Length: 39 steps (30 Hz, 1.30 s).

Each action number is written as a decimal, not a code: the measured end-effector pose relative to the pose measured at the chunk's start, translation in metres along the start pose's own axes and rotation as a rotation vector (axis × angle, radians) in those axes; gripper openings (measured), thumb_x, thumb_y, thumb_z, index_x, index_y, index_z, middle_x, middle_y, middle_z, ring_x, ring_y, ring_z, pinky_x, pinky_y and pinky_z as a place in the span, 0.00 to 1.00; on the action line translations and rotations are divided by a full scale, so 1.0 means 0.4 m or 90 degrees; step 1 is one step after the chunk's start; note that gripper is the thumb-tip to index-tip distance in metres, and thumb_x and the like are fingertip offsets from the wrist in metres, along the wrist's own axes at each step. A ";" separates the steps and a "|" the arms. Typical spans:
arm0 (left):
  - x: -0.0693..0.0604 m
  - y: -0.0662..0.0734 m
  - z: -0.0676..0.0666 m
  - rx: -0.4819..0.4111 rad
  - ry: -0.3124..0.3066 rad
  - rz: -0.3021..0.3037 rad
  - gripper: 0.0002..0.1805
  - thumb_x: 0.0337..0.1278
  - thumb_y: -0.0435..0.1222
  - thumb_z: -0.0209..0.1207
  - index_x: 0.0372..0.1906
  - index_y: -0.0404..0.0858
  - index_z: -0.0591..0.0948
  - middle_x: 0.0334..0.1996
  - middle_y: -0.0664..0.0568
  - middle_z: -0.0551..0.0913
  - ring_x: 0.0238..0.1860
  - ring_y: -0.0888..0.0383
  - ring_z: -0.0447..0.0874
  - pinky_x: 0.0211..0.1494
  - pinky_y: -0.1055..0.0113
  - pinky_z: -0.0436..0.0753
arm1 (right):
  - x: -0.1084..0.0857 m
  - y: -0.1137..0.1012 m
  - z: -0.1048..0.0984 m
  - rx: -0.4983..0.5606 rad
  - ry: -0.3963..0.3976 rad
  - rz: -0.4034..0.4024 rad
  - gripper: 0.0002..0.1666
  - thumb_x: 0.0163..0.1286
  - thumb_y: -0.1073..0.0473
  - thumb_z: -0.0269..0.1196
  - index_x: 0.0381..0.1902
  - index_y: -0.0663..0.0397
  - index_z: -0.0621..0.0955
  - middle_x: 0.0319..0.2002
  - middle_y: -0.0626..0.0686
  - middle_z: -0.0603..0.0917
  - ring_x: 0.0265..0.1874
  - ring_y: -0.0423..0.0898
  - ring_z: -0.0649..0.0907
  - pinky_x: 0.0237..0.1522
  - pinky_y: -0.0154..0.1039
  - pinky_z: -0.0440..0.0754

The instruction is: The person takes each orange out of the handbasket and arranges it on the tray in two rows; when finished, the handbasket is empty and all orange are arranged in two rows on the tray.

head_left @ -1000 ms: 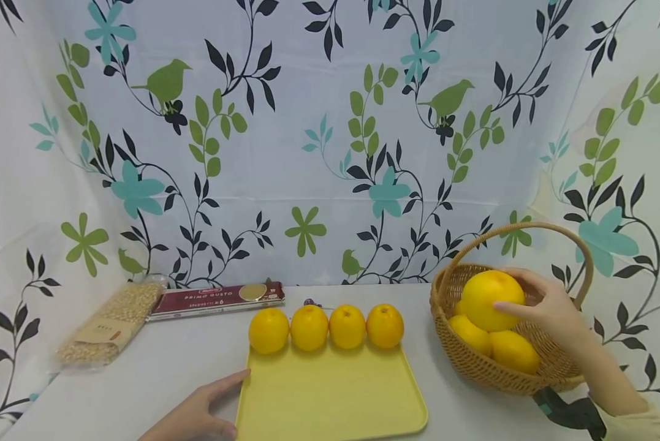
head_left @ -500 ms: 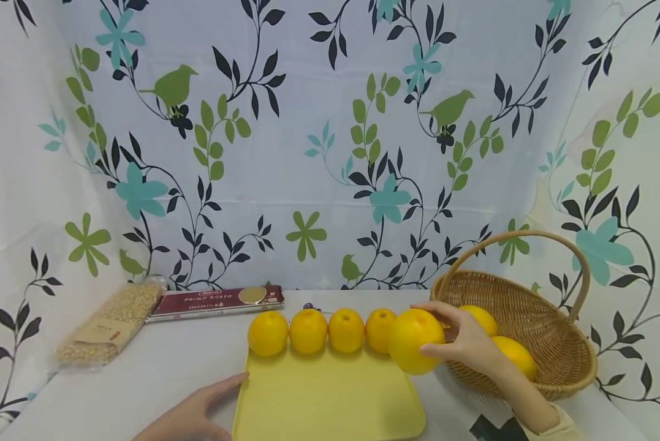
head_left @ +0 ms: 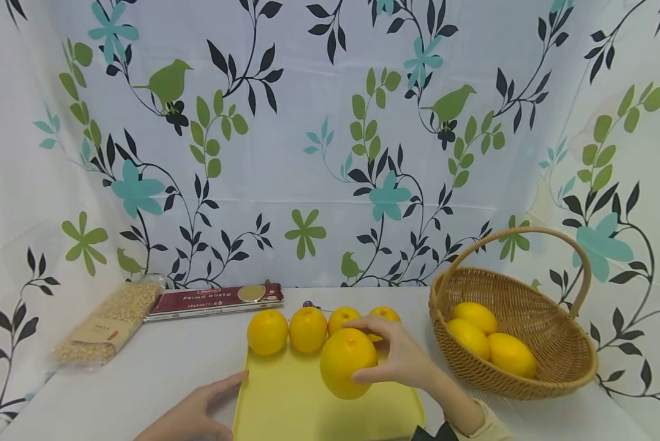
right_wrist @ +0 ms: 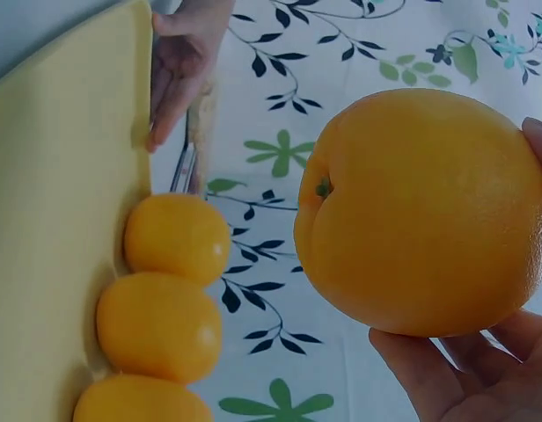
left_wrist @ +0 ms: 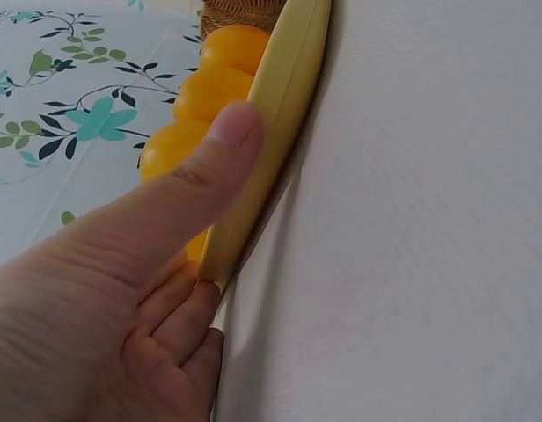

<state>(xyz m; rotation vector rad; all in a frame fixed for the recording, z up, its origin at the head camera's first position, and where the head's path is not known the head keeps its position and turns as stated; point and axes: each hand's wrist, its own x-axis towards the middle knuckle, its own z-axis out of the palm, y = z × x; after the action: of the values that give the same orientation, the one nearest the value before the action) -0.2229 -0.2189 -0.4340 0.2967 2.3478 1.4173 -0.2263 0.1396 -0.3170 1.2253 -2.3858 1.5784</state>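
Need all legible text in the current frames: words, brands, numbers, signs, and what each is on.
"PRIMO GUSTO": dark red pack.
"SPAGHETTI": same pack, smaller line below; the characters after it are blurred, maybe ending in a 6.
Small mark above "PRIMO GUSTO": too small to read.
Paper label on the bag of grains: print too blurred to read.
No text visible on the held fruit, tray or basket.

Round, glossy, green-stemmed orange aloft above the flat, rimmed yellow tray
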 end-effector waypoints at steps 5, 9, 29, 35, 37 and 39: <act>0.002 -0.014 -0.010 0.013 -0.031 0.076 0.47 0.38 0.43 0.67 0.67 0.37 0.58 0.64 0.39 0.57 0.63 0.36 0.48 0.58 0.36 0.46 | 0.035 0.003 0.054 0.020 -0.014 0.018 0.36 0.46 0.58 0.71 0.55 0.59 0.72 0.48 0.51 0.77 0.44 0.46 0.75 0.43 0.39 0.79; 0.001 -0.019 -0.016 0.039 -0.041 0.120 0.45 0.41 0.43 0.66 0.66 0.35 0.58 0.64 0.39 0.57 0.63 0.36 0.49 0.59 0.38 0.48 | 0.062 0.011 0.098 0.027 -0.024 0.028 0.40 0.46 0.57 0.71 0.57 0.58 0.69 0.51 0.50 0.75 0.47 0.44 0.74 0.46 0.36 0.77; 0.006 -0.019 -0.012 0.046 -0.031 0.113 0.47 0.36 0.45 0.69 0.65 0.35 0.62 0.62 0.40 0.62 0.62 0.36 0.53 0.56 0.34 0.51 | 0.131 0.070 0.294 0.110 -0.093 0.019 0.31 0.47 0.62 0.71 0.52 0.53 0.74 0.46 0.40 0.76 0.44 0.37 0.74 0.43 0.31 0.76; 0.001 -0.016 -0.016 0.041 -0.028 0.122 0.46 0.36 0.44 0.68 0.65 0.37 0.62 0.62 0.42 0.63 0.62 0.37 0.53 0.56 0.34 0.51 | 0.130 0.079 0.304 0.098 -0.095 0.051 0.31 0.46 0.61 0.71 0.52 0.50 0.75 0.46 0.38 0.77 0.44 0.37 0.75 0.41 0.31 0.77; 0.001 -0.017 -0.017 0.036 -0.029 0.116 0.45 0.38 0.44 0.68 0.65 0.38 0.61 0.62 0.42 0.63 0.62 0.37 0.54 0.56 0.33 0.52 | 0.129 0.084 0.309 0.091 -0.099 0.060 0.32 0.47 0.60 0.71 0.52 0.51 0.75 0.46 0.38 0.76 0.43 0.37 0.75 0.41 0.31 0.77; 0.001 -0.019 -0.016 0.028 -0.033 0.112 0.45 0.38 0.43 0.68 0.65 0.38 0.61 0.62 0.42 0.63 0.62 0.36 0.54 0.55 0.33 0.52 | 0.126 0.089 0.315 0.084 -0.105 0.069 0.32 0.47 0.59 0.71 0.53 0.52 0.74 0.46 0.37 0.76 0.43 0.36 0.74 0.42 0.30 0.76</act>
<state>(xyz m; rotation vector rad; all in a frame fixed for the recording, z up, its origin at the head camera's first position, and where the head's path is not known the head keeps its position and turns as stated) -0.2257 -0.2276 -0.4381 0.5571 2.3626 1.4185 -0.2356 0.0167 -0.3840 1.3175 -2.5230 1.7577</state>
